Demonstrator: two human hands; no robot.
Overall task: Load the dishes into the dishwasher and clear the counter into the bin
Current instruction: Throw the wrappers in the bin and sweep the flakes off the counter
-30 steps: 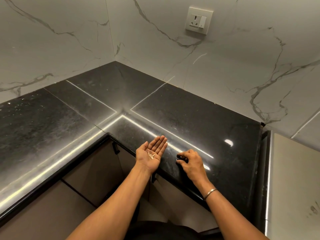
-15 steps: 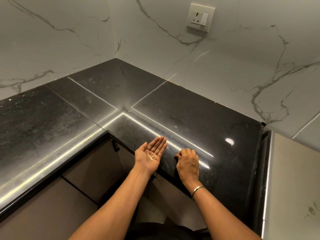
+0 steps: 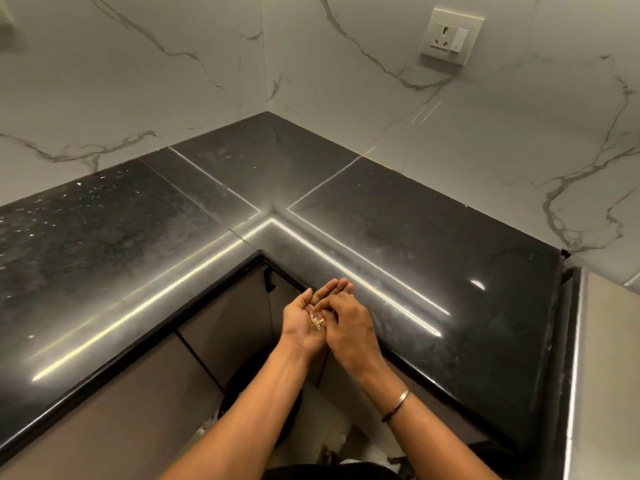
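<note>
The pale scraps (image 3: 317, 321) lie in the hollow of your left hand (image 3: 302, 327), which is turned palm up with its fingers loosely extended and gripping nothing, at the front edge of the black counter (image 3: 433, 254). Your right hand (image 3: 351, 325) lies knuckles up against it, its fingertips bent down onto the left palm beside the scraps. Whether they pinch a crumb cannot be told from this view. A thin bangle (image 3: 398, 405) circles your right wrist. A socket (image 3: 450, 36) sits on the marble wall (image 3: 519, 133) above.

right hand (image 3: 349, 323) moved onto left hand (image 3: 297, 323)
</note>
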